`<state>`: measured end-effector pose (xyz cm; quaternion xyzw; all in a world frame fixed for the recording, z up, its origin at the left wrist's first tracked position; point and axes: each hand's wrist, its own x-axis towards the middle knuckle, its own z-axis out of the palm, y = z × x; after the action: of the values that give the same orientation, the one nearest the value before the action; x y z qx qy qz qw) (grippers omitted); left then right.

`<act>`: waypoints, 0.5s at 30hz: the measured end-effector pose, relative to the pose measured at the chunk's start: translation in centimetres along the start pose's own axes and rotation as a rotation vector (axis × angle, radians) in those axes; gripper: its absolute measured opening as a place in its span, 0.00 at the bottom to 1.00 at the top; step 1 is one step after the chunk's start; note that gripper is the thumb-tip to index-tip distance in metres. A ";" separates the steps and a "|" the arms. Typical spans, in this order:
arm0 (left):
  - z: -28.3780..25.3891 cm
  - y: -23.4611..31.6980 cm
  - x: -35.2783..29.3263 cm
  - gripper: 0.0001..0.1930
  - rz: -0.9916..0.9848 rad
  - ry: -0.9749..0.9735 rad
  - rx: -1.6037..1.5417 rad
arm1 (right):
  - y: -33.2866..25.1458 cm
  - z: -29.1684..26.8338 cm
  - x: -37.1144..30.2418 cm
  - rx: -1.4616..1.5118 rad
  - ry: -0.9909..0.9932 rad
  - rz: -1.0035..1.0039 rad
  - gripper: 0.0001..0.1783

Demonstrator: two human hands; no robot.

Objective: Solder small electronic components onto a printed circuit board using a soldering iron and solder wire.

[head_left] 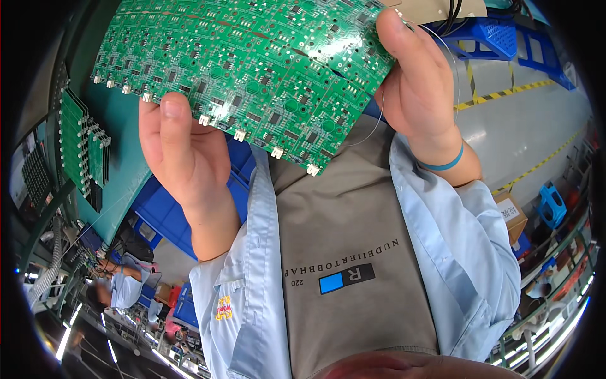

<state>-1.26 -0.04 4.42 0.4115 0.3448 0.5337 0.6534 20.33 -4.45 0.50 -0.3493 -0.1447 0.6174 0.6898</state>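
Note:
A large green circuit board panel [252,69], made up of repeated small boards, is held up in front of my chest. Along its near edge runs a row of small white connectors. My left hand [183,139] grips that edge, thumb on the face, other fingers hidden behind. At the right end, my right hand [420,79] clasps the panel the same way, thumb on top near the corner. A blue wrist strap [444,161] circles my right wrist. A thin wire loops beside that hand. The panel's far edge runs out of view.
More green boards [79,139] stand in a row on the green work surface [129,145] at left. Blue bins [167,208] lie below my left forearm. Off to the right are a blue frame [489,38], a blue stool [552,205] and a cardboard box [510,215]. Other people sit at lower left.

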 end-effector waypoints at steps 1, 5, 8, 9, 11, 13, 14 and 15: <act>0.3 0.1 0.0 0.21 -0.011 0.084 0.039 | 0.1 0.0 0.1 0.013 0.015 0.004 0.19; -0.6 0.3 0.0 0.20 -0.051 0.035 -0.024 | -0.5 -0.1 0.3 0.090 0.001 0.090 0.22; -1.0 0.2 0.1 0.19 -0.073 0.015 -0.069 | -0.7 0.1 0.4 0.124 0.002 0.135 0.24; -1.0 0.1 0.2 0.18 -0.082 0.011 -0.090 | -0.7 0.2 0.3 0.134 0.008 0.152 0.25; -1.1 -0.1 0.2 0.16 -0.100 0.005 -0.133 | -0.6 0.3 0.2 0.156 0.020 0.186 0.26; -0.9 0.0 0.2 0.15 -0.106 0.006 -0.136 | -0.7 0.5 0.3 0.162 0.026 0.193 0.26; -0.8 0.1 0.2 0.14 -0.115 0.008 -0.138 | -0.8 0.5 0.3 0.169 0.036 0.200 0.27; -0.7 0.1 0.2 0.13 -0.126 0.010 -0.140 | -0.8 0.5 0.3 0.175 0.045 0.209 0.27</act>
<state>-1.90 0.34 4.21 0.3398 0.3351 0.5164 0.7110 20.61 -4.01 1.32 -0.3148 -0.0374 0.6880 0.6528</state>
